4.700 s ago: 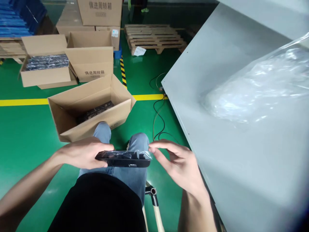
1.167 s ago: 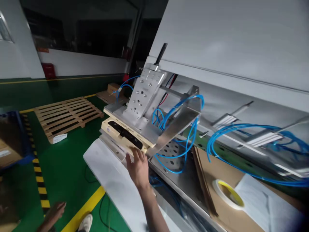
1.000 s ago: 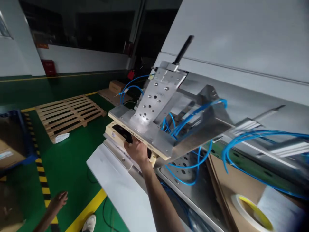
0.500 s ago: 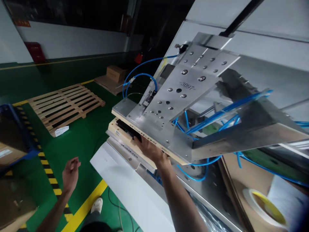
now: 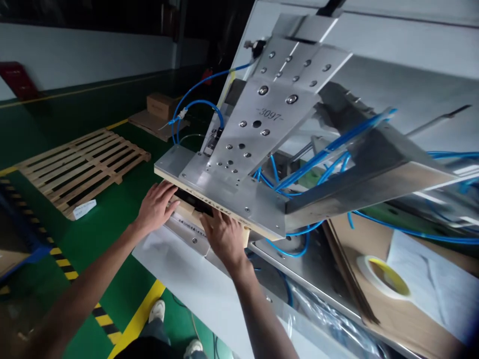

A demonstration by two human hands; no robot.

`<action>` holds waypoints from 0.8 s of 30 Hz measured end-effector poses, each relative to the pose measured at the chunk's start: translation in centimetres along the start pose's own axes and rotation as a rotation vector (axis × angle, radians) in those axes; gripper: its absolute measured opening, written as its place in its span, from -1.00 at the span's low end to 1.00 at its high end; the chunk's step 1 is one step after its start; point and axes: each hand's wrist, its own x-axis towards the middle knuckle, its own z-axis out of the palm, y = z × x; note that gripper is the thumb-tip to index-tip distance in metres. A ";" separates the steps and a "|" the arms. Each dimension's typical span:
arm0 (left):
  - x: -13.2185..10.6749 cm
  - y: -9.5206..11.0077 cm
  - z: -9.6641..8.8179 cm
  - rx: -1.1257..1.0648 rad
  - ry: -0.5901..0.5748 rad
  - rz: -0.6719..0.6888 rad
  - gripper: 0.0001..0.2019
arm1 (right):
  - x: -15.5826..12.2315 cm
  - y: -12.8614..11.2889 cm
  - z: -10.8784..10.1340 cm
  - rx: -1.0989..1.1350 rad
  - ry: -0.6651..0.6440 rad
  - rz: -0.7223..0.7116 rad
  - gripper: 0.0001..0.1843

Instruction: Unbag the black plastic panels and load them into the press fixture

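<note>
A long black strip [image 5: 197, 200] lies in the narrow gap between a metal upper plate [image 5: 224, 192] with a pale underside and a cream lower block [image 5: 183, 208]. My left hand [image 5: 154, 208] is at the left end of this gap, fingers stretched over the block's end and thumb apart. Farther right, my right hand [image 5: 226, 239] reaches over the block's front edge with its fingers extended onto the strip and its thumb apart. The upper plate hides the fingertips of both hands. A metal bracket marked 3097 [image 5: 267, 114] rises above the plate.
Blue air hoses [image 5: 333, 149] loop around the metal frame. A white sloping panel [image 5: 172, 259] lies below the block. A tape roll [image 5: 385, 276] and paper [image 5: 430, 279] rest on cardboard at right. A wooden pallet [image 5: 86, 169] is on the green floor.
My left hand has come up from over the floor to the left end of the block. My right hand stays at the gap, its wrist now lower. The view has shifted right.
</note>
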 end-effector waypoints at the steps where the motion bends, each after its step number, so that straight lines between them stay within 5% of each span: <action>1: -0.1 -0.2 0.3 0.029 -0.018 0.030 -0.55 | -1.1 -0.2 -0.1 -0.080 0.063 0.038 -0.47; 5: -0.5 -0.9 0.5 0.136 0.023 0.124 -0.55 | -4.0 -0.6 0.1 -0.256 0.194 0.069 -0.40; 14: -0.5 -0.7 0.0 0.135 -0.030 0.140 -0.53 | -4.7 -1.1 0.8 -0.223 0.290 0.168 -0.34; 24: -1.2 -1.2 -0.4 0.073 -0.025 0.111 -0.44 | -6.6 -1.6 0.5 -0.020 0.153 0.241 -0.36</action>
